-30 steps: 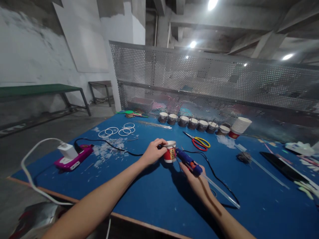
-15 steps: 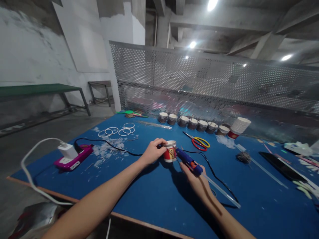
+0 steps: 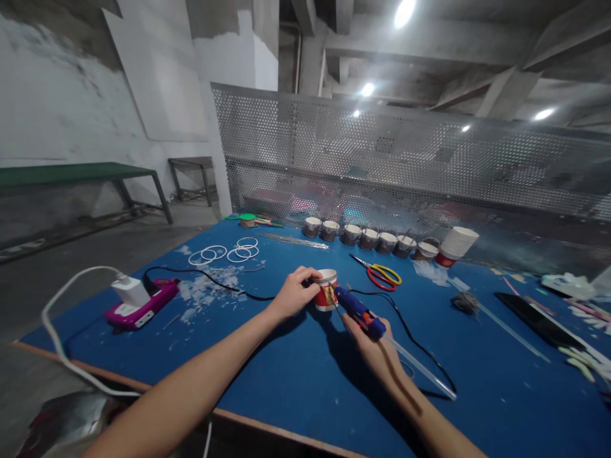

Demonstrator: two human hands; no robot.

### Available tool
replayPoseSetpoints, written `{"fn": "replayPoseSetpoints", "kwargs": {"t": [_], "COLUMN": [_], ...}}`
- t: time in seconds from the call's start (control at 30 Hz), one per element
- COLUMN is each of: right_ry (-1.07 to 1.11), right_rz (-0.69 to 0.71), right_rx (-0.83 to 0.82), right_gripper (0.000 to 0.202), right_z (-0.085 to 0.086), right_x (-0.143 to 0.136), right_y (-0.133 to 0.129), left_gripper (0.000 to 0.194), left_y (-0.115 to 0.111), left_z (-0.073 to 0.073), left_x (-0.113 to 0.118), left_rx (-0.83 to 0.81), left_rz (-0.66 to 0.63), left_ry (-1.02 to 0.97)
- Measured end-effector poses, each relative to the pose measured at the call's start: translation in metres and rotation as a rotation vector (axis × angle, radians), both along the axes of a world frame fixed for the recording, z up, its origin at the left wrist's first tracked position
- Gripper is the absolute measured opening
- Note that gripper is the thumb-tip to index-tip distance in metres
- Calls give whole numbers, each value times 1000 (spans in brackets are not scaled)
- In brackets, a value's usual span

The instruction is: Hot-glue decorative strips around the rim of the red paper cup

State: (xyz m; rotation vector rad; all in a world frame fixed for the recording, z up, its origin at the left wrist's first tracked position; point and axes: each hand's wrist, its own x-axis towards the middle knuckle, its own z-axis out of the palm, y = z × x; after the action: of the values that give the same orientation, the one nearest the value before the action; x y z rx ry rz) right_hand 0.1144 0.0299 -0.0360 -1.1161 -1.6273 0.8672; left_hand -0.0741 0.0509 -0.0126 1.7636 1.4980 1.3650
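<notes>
A small red and white paper cup (image 3: 326, 300) stands upright at the middle of the blue table, with my left hand (image 3: 296, 292) gripping its left side and rim. My right hand (image 3: 370, 340) is wrapped round a blue glue gun (image 3: 359, 310), whose tip points at the right side of the cup, at or very near its surface. A long clear glue stick (image 3: 422, 367) sticks out of the back of the gun. Something thin and dark hangs by the cup's front near the tip; its details are too small to tell.
Behind the cup are a row of dark-wrapped cups (image 3: 351, 234), scissors (image 3: 382, 275) and a stack of paper cups (image 3: 457, 245). White rings (image 3: 207, 255) and a pink power strip (image 3: 142, 306) lie left. Grey twine (image 3: 464, 303) and a black phone (image 3: 539, 318) are right.
The glue gun and my right hand have shifted slightly left, bringing the tip closer to the cup. My left hand keeps its hold on the cup.
</notes>
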Motion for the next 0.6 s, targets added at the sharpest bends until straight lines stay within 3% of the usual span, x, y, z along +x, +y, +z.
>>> {"fn": "replayPoseSetpoints", "kwargs": {"t": [0.6], "right_ry": [-46], "right_rz": [-11], "right_rx": [62], "right_gripper": [34], "right_z": [-2], "right_x": [1], "right_y": [2], "left_gripper": [20], "left_y": [1], "left_z": [-2], "left_x": [-1], "left_rx": [16], "left_rz": [12], "left_ry": [25]}}
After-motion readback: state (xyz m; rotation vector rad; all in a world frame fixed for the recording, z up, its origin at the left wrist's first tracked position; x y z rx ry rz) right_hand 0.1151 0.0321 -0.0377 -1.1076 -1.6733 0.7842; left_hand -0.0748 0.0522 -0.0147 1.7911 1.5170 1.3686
